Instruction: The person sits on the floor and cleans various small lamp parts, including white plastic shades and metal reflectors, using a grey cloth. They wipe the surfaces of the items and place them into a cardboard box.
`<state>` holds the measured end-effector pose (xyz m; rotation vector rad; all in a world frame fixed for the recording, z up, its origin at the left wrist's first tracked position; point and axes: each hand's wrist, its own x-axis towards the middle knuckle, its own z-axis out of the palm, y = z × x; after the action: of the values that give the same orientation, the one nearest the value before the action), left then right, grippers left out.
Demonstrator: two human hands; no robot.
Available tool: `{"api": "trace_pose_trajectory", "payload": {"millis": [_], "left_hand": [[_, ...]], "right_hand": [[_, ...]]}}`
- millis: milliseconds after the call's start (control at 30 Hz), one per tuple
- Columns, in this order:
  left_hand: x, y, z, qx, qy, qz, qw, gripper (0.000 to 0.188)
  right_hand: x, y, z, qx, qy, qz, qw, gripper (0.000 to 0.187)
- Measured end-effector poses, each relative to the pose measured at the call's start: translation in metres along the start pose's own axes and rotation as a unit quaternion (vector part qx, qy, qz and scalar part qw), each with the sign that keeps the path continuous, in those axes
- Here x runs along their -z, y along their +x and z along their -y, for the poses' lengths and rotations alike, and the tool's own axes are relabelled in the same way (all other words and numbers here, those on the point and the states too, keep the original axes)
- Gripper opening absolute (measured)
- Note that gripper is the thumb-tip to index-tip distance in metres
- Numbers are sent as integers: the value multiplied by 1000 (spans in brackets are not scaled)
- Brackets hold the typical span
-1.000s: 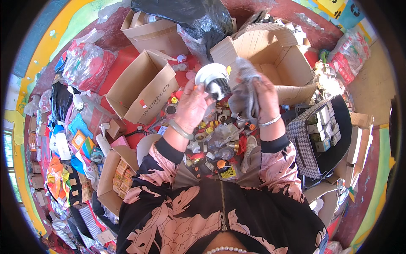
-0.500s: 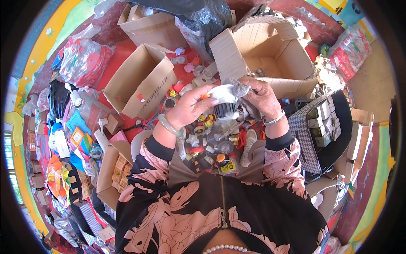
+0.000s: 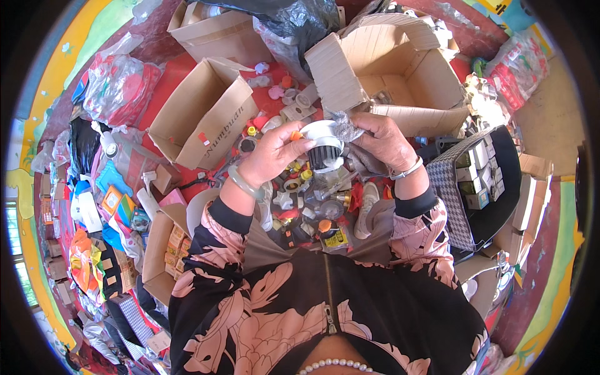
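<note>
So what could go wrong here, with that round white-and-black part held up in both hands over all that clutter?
The round white-and-black part is pinched only at its edges by the left hand and right hand; a slip might drop it among the small fittings below, where it could be hard to find. The crinkled clear wrapping by the right fingers may also make the grip slippery.

We see the round white fitting with a black ribbed core [image 3: 324, 145] between our hands, the left hand [image 3: 272, 156] on its left, the right hand [image 3: 381, 140] on its right. Below it lies a heap of small mixed parts [image 3: 312, 200]. An open brown cardboard box [image 3: 203, 115] sits to the left, a larger open cardboard box [image 3: 400, 69] behind, and a checked tray of small cartons [image 3: 478, 175] to the right.
</note>
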<state>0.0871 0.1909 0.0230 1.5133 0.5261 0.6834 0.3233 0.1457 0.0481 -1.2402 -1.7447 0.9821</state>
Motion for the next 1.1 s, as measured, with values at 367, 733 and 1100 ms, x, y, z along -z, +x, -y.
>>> {"api": "trace_pose_trajectory", "payload": {"millis": [367, 733, 1100], "left_hand": [[-12, -2, 11, 32, 235, 72, 969, 21], [15, -8, -12, -1, -53, 10, 999, 22], [23, -10, -13, -27, 42, 83, 995, 29]], "right_hand": [[-29, 3, -2, 111, -196, 36, 974, 12], [-9, 3, 9, 84, -17, 23, 996, 17], [-14, 3, 4, 111, -24, 77, 991, 29]]}}
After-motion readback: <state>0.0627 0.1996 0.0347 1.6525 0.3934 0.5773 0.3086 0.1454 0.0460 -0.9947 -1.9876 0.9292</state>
